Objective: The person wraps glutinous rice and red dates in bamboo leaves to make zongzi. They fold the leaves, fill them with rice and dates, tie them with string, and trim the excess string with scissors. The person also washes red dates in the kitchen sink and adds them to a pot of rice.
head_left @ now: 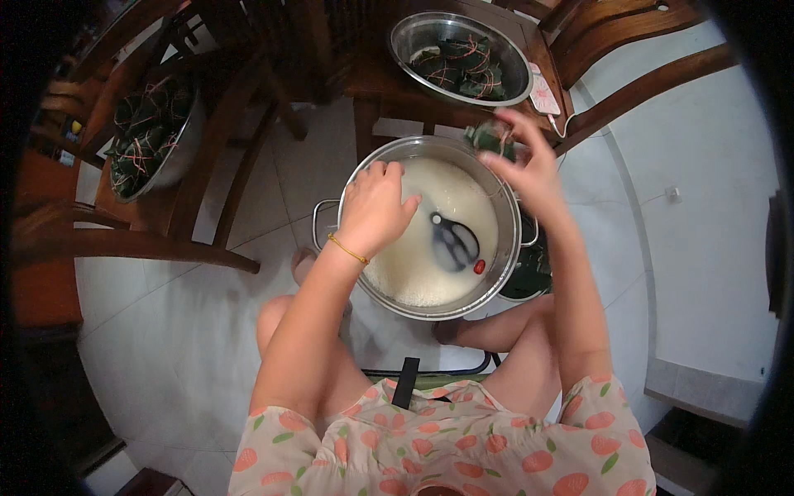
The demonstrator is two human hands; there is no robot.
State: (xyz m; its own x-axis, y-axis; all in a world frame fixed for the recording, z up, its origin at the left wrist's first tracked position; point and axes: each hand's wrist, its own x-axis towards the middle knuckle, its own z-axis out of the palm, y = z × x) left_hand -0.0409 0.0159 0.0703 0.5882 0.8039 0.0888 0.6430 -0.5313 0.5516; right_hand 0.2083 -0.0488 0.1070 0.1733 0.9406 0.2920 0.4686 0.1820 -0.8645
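Pinched in the fingers of my right hand (529,165) is a zongzi (495,140), wrapped in dark green leaves and tied with string. The hand is slightly blurred, above the pot's far right rim. My left hand (376,207), its thumb spread from the fingers and nothing visible in it, hovers palm down over the left side of the big metal pot (430,314). Cloudy water with white rice (413,285) fills the pot. Black-handled scissors (455,240) lie partly sunk in it, a red date (479,267) beside them.
On a wooden chair beyond the pot stands a steel basin (405,33) of tied zongzi, a phone (542,91) with a cable next to it. Another basin (184,153) heaped with zongzi is on a chair at left. A container of dark leaves (529,277) sits right of the pot.
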